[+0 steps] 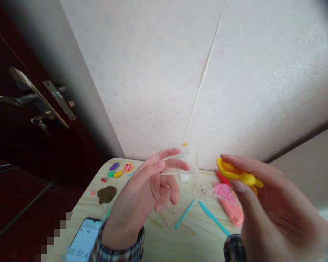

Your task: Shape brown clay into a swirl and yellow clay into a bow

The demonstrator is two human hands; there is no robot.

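Observation:
My right hand (278,203) pinches a soft yellow lump of modelling clay (246,178) between thumb and fingers. On the left, my left hand (147,193) has two fingers stretched forward and the others curled. A clear plastic bag (192,160) hangs at its fingertips, seemingly held by the thumb and fingers. A small yellow bit (184,144) shows at the bag's upper edge. Below the hands lie a thin turquoise stick (184,214) and a turquoise plastic knife (213,218). Pink clay in a wrapper (224,192) and a coral clay pack (233,213) are beside my right hand.
On the wooden table (158,243), a coiled brown clay piece (106,194), purple grapes (114,166) and a round red-and-yellow slice (128,167) lie left. A phone (83,238) showing a timer is at the front left. A wall (158,80) rises behind; a dark door (24,120) stands left.

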